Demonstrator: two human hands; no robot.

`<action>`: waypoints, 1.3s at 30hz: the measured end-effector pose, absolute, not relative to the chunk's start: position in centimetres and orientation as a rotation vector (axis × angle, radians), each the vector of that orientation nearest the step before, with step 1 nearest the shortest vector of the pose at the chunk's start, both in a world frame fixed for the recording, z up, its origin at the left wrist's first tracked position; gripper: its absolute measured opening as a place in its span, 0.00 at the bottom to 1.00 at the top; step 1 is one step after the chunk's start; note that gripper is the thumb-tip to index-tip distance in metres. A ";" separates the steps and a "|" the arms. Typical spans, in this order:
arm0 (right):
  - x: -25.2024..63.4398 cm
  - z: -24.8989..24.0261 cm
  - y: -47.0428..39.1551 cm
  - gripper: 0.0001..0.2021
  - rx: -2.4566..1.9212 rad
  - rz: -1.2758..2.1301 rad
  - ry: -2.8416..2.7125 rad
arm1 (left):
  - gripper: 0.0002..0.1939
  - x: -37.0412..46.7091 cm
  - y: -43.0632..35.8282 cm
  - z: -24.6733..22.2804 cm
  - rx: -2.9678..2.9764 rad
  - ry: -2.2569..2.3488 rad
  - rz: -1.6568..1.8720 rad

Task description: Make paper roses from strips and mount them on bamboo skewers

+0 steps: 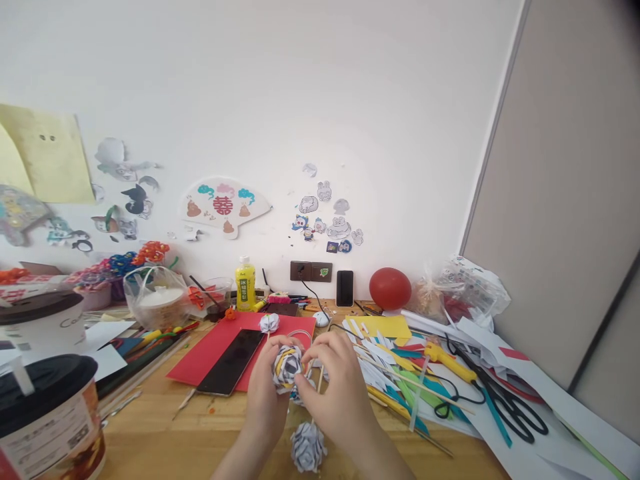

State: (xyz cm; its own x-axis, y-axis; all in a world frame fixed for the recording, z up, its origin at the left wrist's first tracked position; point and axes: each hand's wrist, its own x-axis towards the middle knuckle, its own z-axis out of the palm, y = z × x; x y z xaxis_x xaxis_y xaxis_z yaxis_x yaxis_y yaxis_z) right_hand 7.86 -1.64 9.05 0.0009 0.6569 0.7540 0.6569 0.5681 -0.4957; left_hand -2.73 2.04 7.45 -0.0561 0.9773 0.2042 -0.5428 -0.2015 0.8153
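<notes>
My left hand [265, 393] is closed around the left side of a crumpled paper ball [287, 368], white with yellow strips, like a paper rose. On the other side my right hand [336, 380] is closed, its thumb and fingers pinching the ball's right edge. Thin sticks show behind the right-hand fingers; where they end is partly hidden. Below my hands a white crumpled paper ball [309, 447] lies on the wooden table [200, 433]. Another white paper ball [269, 323], on a stick, is just beyond my left hand. More crumpled paper shows under the held ball, mostly covered.
A black phone [233, 363] rests on red paper [193, 363]. Lidded cups [50, 420] stand at the left. To the right are paper strips [370, 370], a yellow glue gun [453, 363] and black scissors [515, 407]. A yellow bottle [245, 285] and red balloon [390, 289] stand by the wall.
</notes>
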 end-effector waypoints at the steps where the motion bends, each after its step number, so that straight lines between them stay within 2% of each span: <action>1: 7.8 9.0 -1.7 0.08 -1.098 0.000 -1.698 | 0.06 -2.8 2.0 7.4 0.921 0.653 1.571; 22: 7.3 8.0 -0.9 0.07 -1.104 -0.554 -1.777 | 0.09 -3.0 2.0 6.6 1.271 0.802 1.669; 29: 7.3 7.9 -1.0 0.12 -1.098 -0.292 -1.682 | 0.09 -2.9 2.0 6.6 1.290 0.820 1.684; 39: 7.3 7.8 -0.9 0.12 -1.135 -0.202 -1.662 | 0.08 -3.0 1.7 7.2 1.318 0.845 1.679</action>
State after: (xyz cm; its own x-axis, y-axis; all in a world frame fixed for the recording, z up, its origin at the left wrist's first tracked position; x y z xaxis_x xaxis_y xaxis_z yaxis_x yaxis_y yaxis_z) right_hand 7.27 -0.92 7.85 0.0160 0.5725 0.8198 0.7518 0.5336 -0.3873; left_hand -2.96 1.71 7.20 -0.1147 0.8990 0.4227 -0.1956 -0.4376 0.8776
